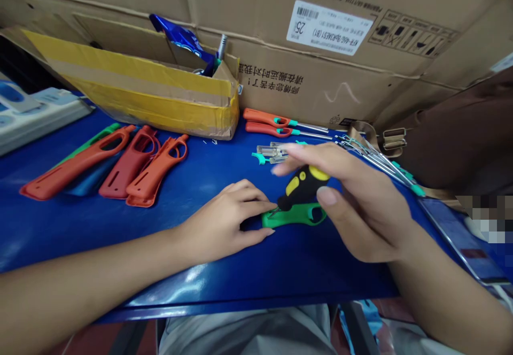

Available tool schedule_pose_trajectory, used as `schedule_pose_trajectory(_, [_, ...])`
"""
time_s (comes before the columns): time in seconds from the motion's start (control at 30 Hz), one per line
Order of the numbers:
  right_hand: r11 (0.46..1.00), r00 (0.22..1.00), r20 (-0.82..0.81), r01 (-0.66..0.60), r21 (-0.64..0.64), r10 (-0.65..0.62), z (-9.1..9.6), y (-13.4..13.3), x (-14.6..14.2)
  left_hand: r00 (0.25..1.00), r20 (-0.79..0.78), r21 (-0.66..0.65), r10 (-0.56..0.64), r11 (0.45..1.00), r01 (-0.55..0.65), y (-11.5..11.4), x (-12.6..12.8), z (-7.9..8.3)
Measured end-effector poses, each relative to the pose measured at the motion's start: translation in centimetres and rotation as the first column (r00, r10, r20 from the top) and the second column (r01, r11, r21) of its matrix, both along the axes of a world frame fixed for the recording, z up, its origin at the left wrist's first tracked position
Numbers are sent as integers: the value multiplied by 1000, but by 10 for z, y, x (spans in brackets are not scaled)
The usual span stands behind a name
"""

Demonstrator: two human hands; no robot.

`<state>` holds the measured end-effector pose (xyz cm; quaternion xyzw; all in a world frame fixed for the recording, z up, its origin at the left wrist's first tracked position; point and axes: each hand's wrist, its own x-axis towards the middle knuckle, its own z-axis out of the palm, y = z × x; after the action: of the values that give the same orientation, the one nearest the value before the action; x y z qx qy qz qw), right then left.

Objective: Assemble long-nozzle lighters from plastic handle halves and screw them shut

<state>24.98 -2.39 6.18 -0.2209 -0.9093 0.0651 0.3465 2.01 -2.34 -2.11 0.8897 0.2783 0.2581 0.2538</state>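
While my left hand (236, 218) pinches one end of a long green plastic handle (290, 215) on the shiny blue table (200, 280), my right hand (356, 200) grips a black-and-yellow screwdriver (295, 185); I see its tip (274, 211) at that end.

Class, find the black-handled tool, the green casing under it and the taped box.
Black-handled tool (305, 188), head view: handle.
Green casing (292, 216), head view: upper face.
Taped box (160, 108), head view: front wall.

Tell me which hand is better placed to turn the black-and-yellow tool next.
Right, most likely: the right hand holds the black-and-yellow tool, thumb against its handle, tip at the green casing. The left hand is at the casing's end, seemingly steadying it.
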Motion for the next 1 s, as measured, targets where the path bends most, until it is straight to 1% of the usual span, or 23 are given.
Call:
schedule_pose_trajectory(0.03, [1000,999,-29,-19,5,19,0,1,0,1000,1,-1,0,1000,0,0,0,0])
schedule_pose_trajectory(0.1, [993,998,-65,-16,118,24,1,2,1,1000,8,-6,0,1000,0,0,0,0])
schedule_pose_trajectory(0.13, [983,998,-65,3,181,9,1,3,1,1000,12,-9,-1,1000,1,-1,0,0])
schedule_pose_trajectory(0.17, [977,999,-53,23,214,-12,1,3,1,1000,17,-11,0,1000,0,-1,0,1])
schedule_pose_trajectory(0.2, [979,999,-40,35,201,-27,2,2,2,1000,20,-12,1,1000,0,-1,0,1])
schedule_pose_trajectory(0.27, [997,999,-45,22,70,-19,0,0,1,1000,19,-9,0,1000,0,-1,0,1])
schedule_pose_trajectory(0.3, [1000,997,-73,5,-7,-6,-1,0,1,1000,17,-7,1,1000,-1,-1,0,0])
schedule_pose_trajectory(0.33, [998,994,-112,-10,-55,4,-2,-1,0,1000,14,-5,2,1000,-2,0,0,0])
schedule_pose_trajectory(0.37, [999,987,-158,-13,-52,4,-4,-1,-1,1000,13,-2,4,1000,-4,0,0,0])
schedule_pose_trajectory(0.43, [997,976,-214,46,68,-30,-6,0,-2,1000,16,-2,7,1000,-7,0,0,0])
schedule_pose_trajectory(0.5, [966,979,-187,122,227,-80,-6,0,-2,1000,17,-7,6,1000,-6,1,1,0])
schedule_pose_trajectory(0.53, [954,984,-146,135,268,-98,-5,0,-2,1000,17,-10,5,1000,-5,1,1,0])
schedule_pose_trajectory(0.57, [959,990,-98,124,256,-101,-4,-1,-2,1000,15,-12,4,1000,-4,1,1,0])
schedule_pose_trajectory(0.63, [991,998,-35,59,122,-55,-1,-3,-2,1000,9,-13,0,1000,0,1,1,1])
schedule_pose_trajectory(0.67, [998,999,-35,27,49,-25,0,-4,-2,1000,5,-13,-2,1000,2,1,1,1])
schedule_pose_trajectory(0.7, [1000,999,-52,11,8,-10,0,-4,-2,1000,5,-11,-2,1000,2,1,0,1])
schedule_pose_trajectory(0.73, [999,996,-81,27,17,-25,0,-4,-2,1000,5,-9,-2,1000,2,0,0,1])
schedule_pose_trajectory(0.77, [994,992,-112,68,83,-59,0,-4,-2,1000,6,-8,1,1000,-1,0,0,1])
schedule_pose_trajectory(0.83, [952,978,-136,186,245,-156,-2,-2,-2,1000,9,-4,8,1000,-8,0,0,1])
schedule_pose_trajectory(0.87, [926,974,-130,219,309,-187,-3,-1,-1,1000,8,-4,10,1000,-10,1,0,1])
schedule_pose_trajectory(0.9, [914,974,-110,222,339,-196,-4,0,-1,1000,4,-5,11,1000,-11,1,1,1])
schedule_pose_trajectory(0.93, [926,980,-76,199,321,-184,-5,1,0,1000,-2,-8,10,1000,-10,1,1,0])
schedule_pose_trajectory(1.0, [979,992,-10,126,162,-126,-7,3,0,1000,-12,-10,13,1000,-13,1,0,0])
